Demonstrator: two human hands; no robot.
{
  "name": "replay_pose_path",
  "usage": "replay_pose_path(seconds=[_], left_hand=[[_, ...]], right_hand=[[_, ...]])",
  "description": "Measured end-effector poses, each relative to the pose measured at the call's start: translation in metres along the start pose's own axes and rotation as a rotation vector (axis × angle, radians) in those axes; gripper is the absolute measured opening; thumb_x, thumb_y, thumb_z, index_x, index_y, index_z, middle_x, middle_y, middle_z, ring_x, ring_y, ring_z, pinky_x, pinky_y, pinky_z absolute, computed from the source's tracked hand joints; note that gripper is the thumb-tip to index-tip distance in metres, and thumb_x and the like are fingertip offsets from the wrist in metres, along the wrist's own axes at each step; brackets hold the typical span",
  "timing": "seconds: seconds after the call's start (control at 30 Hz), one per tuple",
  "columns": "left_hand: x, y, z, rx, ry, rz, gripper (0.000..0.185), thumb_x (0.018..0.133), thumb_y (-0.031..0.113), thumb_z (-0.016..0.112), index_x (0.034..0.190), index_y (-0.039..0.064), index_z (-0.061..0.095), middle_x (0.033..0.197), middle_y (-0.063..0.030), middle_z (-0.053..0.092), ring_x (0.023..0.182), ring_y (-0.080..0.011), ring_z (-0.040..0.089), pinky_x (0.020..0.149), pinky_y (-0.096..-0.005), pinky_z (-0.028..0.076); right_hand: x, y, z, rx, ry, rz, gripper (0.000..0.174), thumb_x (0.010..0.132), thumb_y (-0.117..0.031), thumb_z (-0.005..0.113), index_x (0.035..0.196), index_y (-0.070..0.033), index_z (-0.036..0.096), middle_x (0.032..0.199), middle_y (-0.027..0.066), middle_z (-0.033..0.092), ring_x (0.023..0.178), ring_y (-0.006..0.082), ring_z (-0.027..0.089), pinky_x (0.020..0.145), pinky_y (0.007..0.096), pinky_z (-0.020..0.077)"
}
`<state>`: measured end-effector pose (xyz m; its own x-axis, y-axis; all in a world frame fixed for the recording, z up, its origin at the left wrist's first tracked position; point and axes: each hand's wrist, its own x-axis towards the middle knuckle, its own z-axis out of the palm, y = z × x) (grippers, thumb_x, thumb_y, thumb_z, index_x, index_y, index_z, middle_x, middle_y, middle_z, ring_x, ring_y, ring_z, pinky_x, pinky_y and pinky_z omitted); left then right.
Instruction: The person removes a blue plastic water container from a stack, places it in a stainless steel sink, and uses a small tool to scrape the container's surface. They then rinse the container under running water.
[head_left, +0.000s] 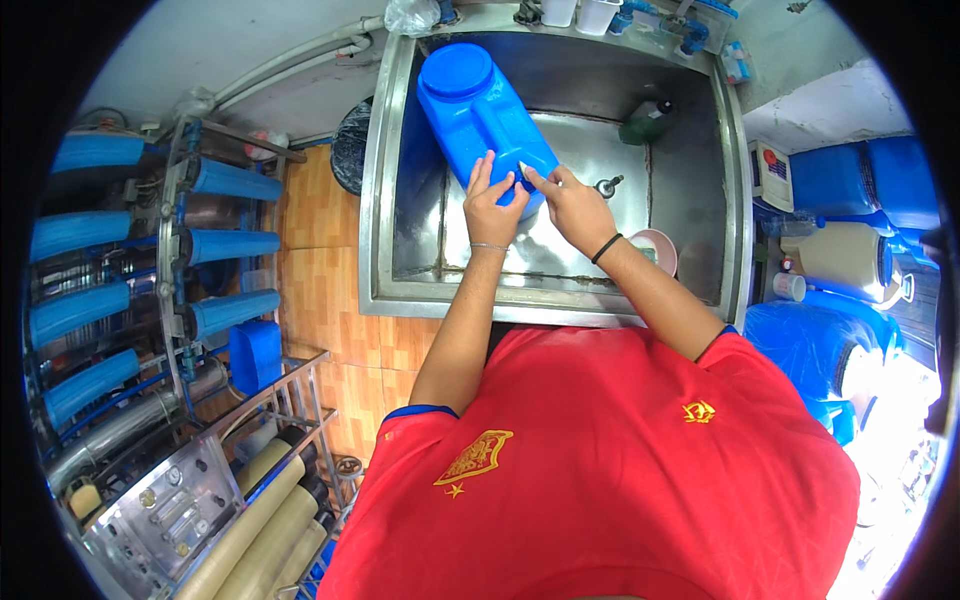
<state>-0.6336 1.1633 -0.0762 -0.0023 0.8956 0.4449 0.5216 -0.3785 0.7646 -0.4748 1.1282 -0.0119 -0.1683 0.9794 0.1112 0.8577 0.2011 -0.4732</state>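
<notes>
A blue plastic jug (480, 112) with a wide round lid and a moulded handle leans in the stainless steel sink (375, 225), its lid toward the far left corner. My left hand (493, 204) rests with spread fingers on the jug's near end, around a small dark blue fitting or cap. From the right, my right hand (574, 206) reaches to the same spot, pinching a small pale object (523, 170) between thumb and finger against the jug. What that object is cannot be told.
In the sink lie a green bottle (645, 127), a pink bowl (660, 251) and a drain fitting (609, 186). White cups (597, 16) stand on the back ledge. Blue filter housings (234, 246) are racked at left; blue containers (817, 345) stand at right.
</notes>
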Motion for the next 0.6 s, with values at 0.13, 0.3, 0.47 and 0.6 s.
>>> replay_pose_path(seconds=[0.13,0.3,0.47,0.6], left_hand=[[-0.003,0.000,-0.004,-0.029,0.001,0.000,0.021,0.074,0.007,0.076,0.094,-0.001,0.078,0.137,-0.0210,0.060,0.127,-0.0423,0.056,0.105,-0.0443,0.048],[-0.003,-0.001,-0.001,-0.024,0.007,-0.016,0.022,0.074,0.007,0.076,0.094,0.000,0.078,0.138,-0.0205,0.059,0.127,-0.0419,0.056,0.105,-0.0441,0.048],[-0.002,0.000,0.002,-0.007,0.022,-0.006,0.022,0.073,0.006,0.076,0.094,0.000,0.078,0.137,-0.0206,0.060,0.126,-0.0416,0.057,0.104,-0.0439,0.048],[-0.003,0.000,0.002,-0.021,0.037,0.001,0.022,0.073,0.005,0.075,0.094,-0.001,0.078,0.136,-0.0206,0.060,0.126,-0.0418,0.057,0.104,-0.0440,0.049]], right_hand=[[-0.002,0.007,-0.006,0.065,0.044,-0.029,0.045,0.090,-0.010,0.059,0.131,-0.026,0.064,0.100,0.0135,0.064,0.077,0.0351,0.068,0.069,0.0447,0.0571],[-0.012,0.006,-0.018,0.045,-0.138,-0.038,0.043,0.090,-0.010,0.059,0.130,-0.025,0.066,0.100,0.0141,0.064,0.080,0.0353,0.068,0.072,0.0449,0.0567],[-0.008,0.000,-0.019,0.002,-0.131,-0.053,0.044,0.090,-0.009,0.058,0.131,-0.023,0.065,0.096,0.0146,0.063,0.078,0.0347,0.068,0.071,0.0451,0.0572],[-0.010,-0.001,-0.015,-0.021,-0.092,-0.051,0.046,0.089,-0.008,0.058,0.132,-0.023,0.064,0.095,0.0147,0.062,0.076,0.0346,0.067,0.069,0.0450,0.0573]])
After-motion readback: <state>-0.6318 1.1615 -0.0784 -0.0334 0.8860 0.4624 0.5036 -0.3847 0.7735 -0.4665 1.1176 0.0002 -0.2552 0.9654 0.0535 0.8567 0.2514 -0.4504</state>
